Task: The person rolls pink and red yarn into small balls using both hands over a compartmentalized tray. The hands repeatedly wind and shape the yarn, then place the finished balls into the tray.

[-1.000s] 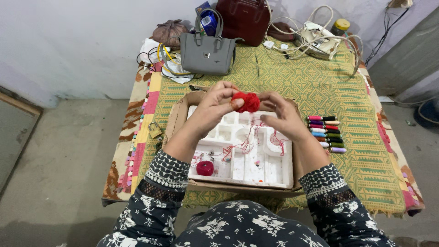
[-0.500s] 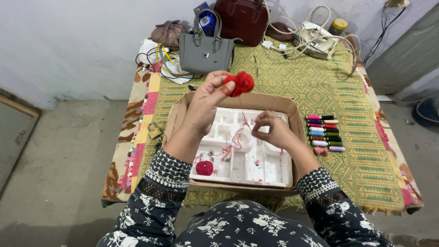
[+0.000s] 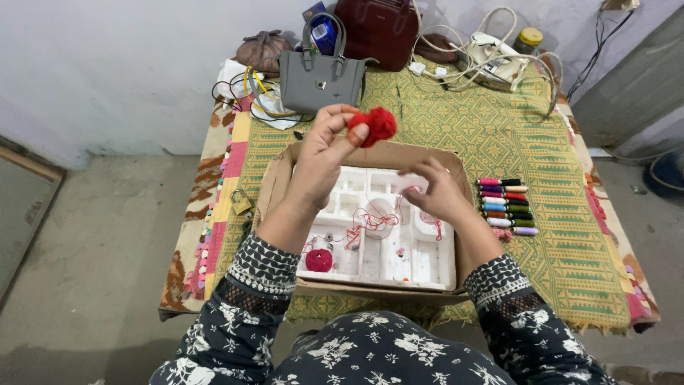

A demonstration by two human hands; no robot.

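Green-and-yellow woven cloth (image 3: pixel 499 135) covers a low table set on a grey concrete floor (image 3: pixel 92 235) against a pale wall (image 3: pixel 128 64). At the table's centre sits a shallow cardboard box (image 3: pixel 278 182) holding a white foam tray (image 3: pixel 434 260) with moulded compartments.

The left hand (image 3: pixel 324 153) is raised above the box's 12 o'clock edge, its fingers pinched shut on a red pom-pom (image 3: pixel 376 125). The right hand (image 3: pixel 438 189) hovers over the tray at about 2 o'clock, fingertips drawn together on a strand of red thread (image 3: pixel 370 221) that loops loosely across the middle compartments.

Against the frame one second earlier — both hands then met around the pom-pom over the tray — the hands have now parted: the left has lifted the pom-pom upward and away, the right has dropped toward the tray.

Counts: two pom-poms, one held and one darker red pom-pom (image 3: pixel 318 260) lying in the tray at 8 o'clock; one row of thread spools (image 3: pixel 504 207) in mixed colours, roughly seven, just outside the box at 3 o'clock; one small padlock (image 3: pixel 241 202) at 9 o'clock; two handbags at 12 o'clock — a grey handbag (image 3: pixel 320 78) and a maroon bag (image 3: pixel 377 32); one tangle of white cables (image 3: pixel 491 53) at 1 o'clock.
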